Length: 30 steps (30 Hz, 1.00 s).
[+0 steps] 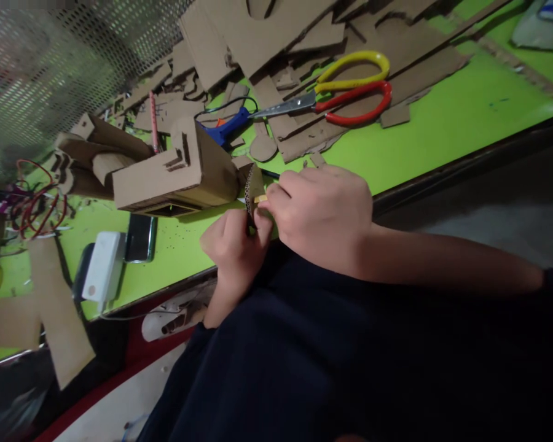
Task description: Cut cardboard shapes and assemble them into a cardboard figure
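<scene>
My left hand [237, 239] is closed, pinching a small curved piece of cardboard [249, 184] whose corrugated edge faces me. My right hand [325, 215] is closed around a thin yellow tool [260, 199], pressed against that piece. A pale pointed tip shows on the piece's far side; most of the tool is hidden by my fingers. Just beyond my left hand stands a cardboard box [166, 175] with a slot cut in its side and an opening below. Scissors [304, 101] with one yellow and one red handle lie past my right hand.
On the green table [391, 153] a blue glue gun [230, 126] lies beside the box. Cardboard scraps [276, 37] are heaped along the back. Left of me are a phone [141, 238], a white power adapter [105, 264], red wires [41, 205] and a cardboard strip [58, 307].
</scene>
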### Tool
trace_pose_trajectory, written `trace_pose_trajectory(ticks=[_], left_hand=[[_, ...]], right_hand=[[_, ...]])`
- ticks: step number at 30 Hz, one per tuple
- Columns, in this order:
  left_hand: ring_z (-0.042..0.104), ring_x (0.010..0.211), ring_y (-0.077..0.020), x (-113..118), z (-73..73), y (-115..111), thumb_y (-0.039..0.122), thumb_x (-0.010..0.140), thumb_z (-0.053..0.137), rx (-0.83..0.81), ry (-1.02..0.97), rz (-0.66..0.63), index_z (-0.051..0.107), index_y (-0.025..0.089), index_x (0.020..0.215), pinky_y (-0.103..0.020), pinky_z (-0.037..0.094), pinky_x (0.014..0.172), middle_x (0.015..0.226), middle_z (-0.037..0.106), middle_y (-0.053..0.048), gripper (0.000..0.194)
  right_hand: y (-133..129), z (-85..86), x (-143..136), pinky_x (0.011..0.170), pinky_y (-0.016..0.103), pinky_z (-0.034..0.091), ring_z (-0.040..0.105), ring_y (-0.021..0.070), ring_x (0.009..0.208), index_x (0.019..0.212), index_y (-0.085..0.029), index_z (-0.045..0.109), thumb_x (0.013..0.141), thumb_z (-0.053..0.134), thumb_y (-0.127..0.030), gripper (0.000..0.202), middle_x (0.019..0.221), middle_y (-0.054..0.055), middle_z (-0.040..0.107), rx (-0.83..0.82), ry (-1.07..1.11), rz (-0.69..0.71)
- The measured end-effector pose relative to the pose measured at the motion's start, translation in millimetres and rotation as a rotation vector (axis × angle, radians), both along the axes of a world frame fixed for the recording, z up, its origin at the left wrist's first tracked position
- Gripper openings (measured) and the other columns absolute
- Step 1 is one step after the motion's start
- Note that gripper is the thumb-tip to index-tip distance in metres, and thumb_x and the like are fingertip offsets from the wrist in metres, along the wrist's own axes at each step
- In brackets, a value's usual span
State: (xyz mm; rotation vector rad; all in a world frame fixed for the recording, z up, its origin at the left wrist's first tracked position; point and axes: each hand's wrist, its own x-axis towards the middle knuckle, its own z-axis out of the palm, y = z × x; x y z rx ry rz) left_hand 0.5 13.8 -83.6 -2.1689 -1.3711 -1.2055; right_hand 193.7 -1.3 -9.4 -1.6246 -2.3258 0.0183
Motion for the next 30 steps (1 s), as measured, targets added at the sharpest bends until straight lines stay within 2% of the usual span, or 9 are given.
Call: trace_pose_trajectory(ticks=[3, 11, 14, 16, 19, 21, 24, 30], left_hand=[[0.024, 0.06, -0.0148, 1.2, -0.3, -2.6, 0.024, 0.1, 0.072, -0.017, -0.018, 0.023, 0.036, 0.026, 0.075, -0.04, 0.016, 0.064, 0.064, 0.036, 0.005, 0.045], [0.03, 0.061, -0.0146, -0.8, 2.0, -1.1, 0.021, 0.1, 0.073, -0.02, -0.003, -0.055, 0.037, 0.026, 0.079, -0.039, 0.016, 0.064, 0.066, 0.038, 0.006, 0.042], [0.031, 0.061, -0.015, -2.3, 4.1, -0.5, 0.021, 0.103, 0.074, -0.024, 0.018, -0.097, 0.039, 0.025, 0.081, -0.039, 0.017, 0.064, 0.067, 0.04, 0.005, 0.042], [0.039, 0.063, -0.0154, -2.3, 5.3, -1.3, 0.023, 0.105, 0.074, -0.048, 0.017, -0.091, 0.048, 0.025, 0.085, -0.039, 0.021, 0.065, 0.07, 0.049, 0.004, 0.033], [0.058, 0.072, -0.0164, -0.5, 5.8, -3.0, 0.027, 0.109, 0.073, -0.108, -0.011, -0.068, 0.065, 0.024, 0.101, -0.036, 0.033, 0.068, 0.086, 0.07, -0.001, 0.011], [0.068, 0.079, -0.0167, 1.3, 5.3, -3.3, 0.028, 0.113, 0.073, -0.117, -0.038, -0.075, 0.071, 0.022, 0.111, -0.033, 0.042, 0.072, 0.095, 0.078, -0.003, 0.006], [0.074, 0.083, -0.0162, 3.3, 4.6, -2.6, 0.029, 0.116, 0.073, -0.118, -0.067, -0.073, 0.074, 0.021, 0.113, -0.031, 0.049, 0.075, 0.098, 0.083, -0.004, 0.009], [0.075, 0.079, -0.0151, 2.8, 5.8, -0.9, 0.029, 0.117, 0.071, -0.111, -0.081, -0.08, 0.075, 0.02, 0.111, -0.029, 0.054, 0.075, 0.094, 0.083, -0.004, 0.012]], right_hand=[[-3.1, -4.2, 2.2, 0.081, 0.044, 0.029, 0.063, 0.0251, 0.09, 0.111, -0.021, 0.089, 0.128, 0.04, -0.034, 0.053, 0.098, 0.01, 0.082, 0.049, 0.001, -0.012], [-13.3, -7.0, 21.0, 0.077, 0.043, 0.025, 0.057, 0.023, 0.08, 0.093, -0.021, 0.084, 0.125, 0.052, -0.034, 0.047, 0.082, 0.008, 0.074, 0.144, -0.013, -0.068], [-15.0, -8.3, 26.2, 0.075, 0.044, 0.022, 0.058, 0.0229, 0.079, 0.093, -0.02, 0.083, 0.125, 0.053, -0.033, 0.046, 0.083, 0.008, 0.075, 0.193, -0.022, -0.054], [-14.8, -8.7, 27.3, 0.074, 0.045, 0.021, 0.06, 0.023, 0.08, 0.094, -0.019, 0.083, 0.127, 0.051, -0.031, 0.048, 0.083, 0.009, 0.075, 0.189, -0.029, -0.042], [-13.9, -7.3, 26.9, 0.074, 0.045, 0.02, 0.061, 0.0234, 0.08, 0.092, -0.019, 0.083, 0.127, 0.051, -0.031, 0.049, 0.082, 0.01, 0.076, 0.2, -0.037, -0.053], [-13.6, -4.8, 26.4, 0.074, 0.045, 0.02, 0.06, 0.0238, 0.079, 0.094, -0.019, 0.084, 0.128, 0.049, -0.032, 0.05, 0.083, 0.01, 0.076, 0.176, -0.028, -0.063], [-13.7, -0.6, 25.8, 0.074, 0.045, 0.021, 0.06, 0.0243, 0.08, 0.1, -0.02, 0.086, 0.129, 0.044, -0.035, 0.053, 0.085, 0.011, 0.077, 0.119, -0.037, -0.061], [-12.0, -6.7, 20.0, 0.075, 0.045, 0.023, 0.057, 0.0256, 0.08, 0.099, -0.021, 0.087, 0.128, 0.047, -0.036, 0.052, 0.083, 0.011, 0.077, 0.185, -0.024, -0.089]])
